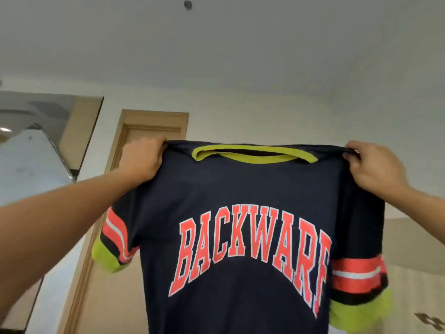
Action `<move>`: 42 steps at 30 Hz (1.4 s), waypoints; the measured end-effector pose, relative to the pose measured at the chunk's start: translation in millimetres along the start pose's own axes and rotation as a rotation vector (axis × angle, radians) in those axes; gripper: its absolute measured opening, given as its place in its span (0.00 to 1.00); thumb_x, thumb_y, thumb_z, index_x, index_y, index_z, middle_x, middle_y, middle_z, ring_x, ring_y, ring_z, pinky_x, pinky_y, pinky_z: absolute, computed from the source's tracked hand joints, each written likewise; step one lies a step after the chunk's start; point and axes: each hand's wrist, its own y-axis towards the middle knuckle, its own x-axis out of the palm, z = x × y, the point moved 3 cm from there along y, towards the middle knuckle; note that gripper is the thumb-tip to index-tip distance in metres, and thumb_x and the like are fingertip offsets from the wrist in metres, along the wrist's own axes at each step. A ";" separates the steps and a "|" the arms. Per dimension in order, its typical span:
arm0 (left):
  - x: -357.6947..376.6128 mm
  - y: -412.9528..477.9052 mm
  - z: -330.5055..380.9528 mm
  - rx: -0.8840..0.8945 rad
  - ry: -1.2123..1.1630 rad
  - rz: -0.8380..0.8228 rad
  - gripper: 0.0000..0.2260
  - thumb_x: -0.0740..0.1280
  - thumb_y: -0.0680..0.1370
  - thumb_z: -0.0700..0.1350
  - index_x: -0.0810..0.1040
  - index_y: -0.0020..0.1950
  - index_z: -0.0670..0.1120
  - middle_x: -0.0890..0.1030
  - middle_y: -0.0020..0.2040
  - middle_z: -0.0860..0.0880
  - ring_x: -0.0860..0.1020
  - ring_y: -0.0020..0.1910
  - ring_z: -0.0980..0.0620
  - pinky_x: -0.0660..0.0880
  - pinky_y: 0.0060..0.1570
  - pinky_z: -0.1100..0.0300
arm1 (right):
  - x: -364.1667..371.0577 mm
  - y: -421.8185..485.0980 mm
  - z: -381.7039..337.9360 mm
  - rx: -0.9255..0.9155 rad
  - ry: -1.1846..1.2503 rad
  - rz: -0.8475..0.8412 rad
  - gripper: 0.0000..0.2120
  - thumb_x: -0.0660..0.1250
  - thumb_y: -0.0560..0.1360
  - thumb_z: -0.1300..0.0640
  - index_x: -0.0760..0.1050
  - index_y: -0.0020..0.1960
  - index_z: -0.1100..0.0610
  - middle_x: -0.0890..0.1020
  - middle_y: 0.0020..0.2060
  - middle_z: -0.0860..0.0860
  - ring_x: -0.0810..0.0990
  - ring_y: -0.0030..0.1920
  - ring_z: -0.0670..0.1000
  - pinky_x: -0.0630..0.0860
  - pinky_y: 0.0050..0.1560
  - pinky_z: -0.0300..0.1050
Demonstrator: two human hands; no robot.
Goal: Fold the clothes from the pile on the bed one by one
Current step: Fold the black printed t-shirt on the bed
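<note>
Person's got a dark navy shirt [240, 189] held up high in the air, front-centre of the view, spread flat btwn the 2 hands and hanging down past the bottom edge. Left hand [142, 160] grips 1 shoulder corner, fingers curled over the top seam w/ fabric bunched inside. Right hand [372, 165] pinches the other shoulder corner, thumb and fingers closed on a small fold of cloth. The hands are well apart and approx level, both forearms bare and reaching up. A lime-green collar [255, 155] sits top-middle btwn them, sagging open a bit. Big coral lettering [250, 247] w/ white outline arcs across the body and reads "BACKWAR", the end lost in a fold. Both short sleeves carry coral and white stripes and a lime cuff: left sleeve [115, 237] hangs under the left forearm, right sleeve [358, 278] droops below the right wrist. Behind the shirt: a light wooden door [154, 131], white ceiling [240, 44] w/ 1 small round fitting [187, 5], and a mirrored panel [48, 121] at far left.
</note>
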 end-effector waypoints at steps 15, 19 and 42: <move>89.9 -127.5 26.0 0.183 -0.431 -0.572 0.07 0.62 0.81 0.45 0.75 0.52 0.41 0.80 0.44 0.42 0.75 0.43 0.43 0.67 0.43 0.55 | 81.4 -137.9 23.4 0.273 0.282 -0.730 0.07 0.65 0.81 0.58 0.81 0.49 0.57 0.84 0.49 0.60 0.82 0.49 0.62 0.75 0.53 0.51; 144.9 -285.5 42.7 0.167 -0.618 -1.101 0.07 0.64 0.77 0.48 0.79 0.45 0.47 0.81 0.38 0.51 0.76 0.37 0.54 0.69 0.39 0.64 | 134.6 -297.1 48.1 0.541 0.404 -1.574 0.13 0.77 0.71 0.52 0.84 0.49 0.61 0.87 0.48 0.60 0.87 0.46 0.57 0.82 0.44 0.46; 178.9 -685.1 120.0 -0.442 -0.369 -1.603 0.39 0.58 0.70 0.71 0.63 0.76 0.51 0.64 0.75 0.48 0.63 0.72 0.43 0.66 0.69 0.44 | 238.8 -694.3 8.4 0.794 0.362 -1.390 0.40 0.74 0.75 0.52 0.55 0.80 0.51 0.65 0.73 0.54 0.66 0.74 0.56 0.66 0.73 0.54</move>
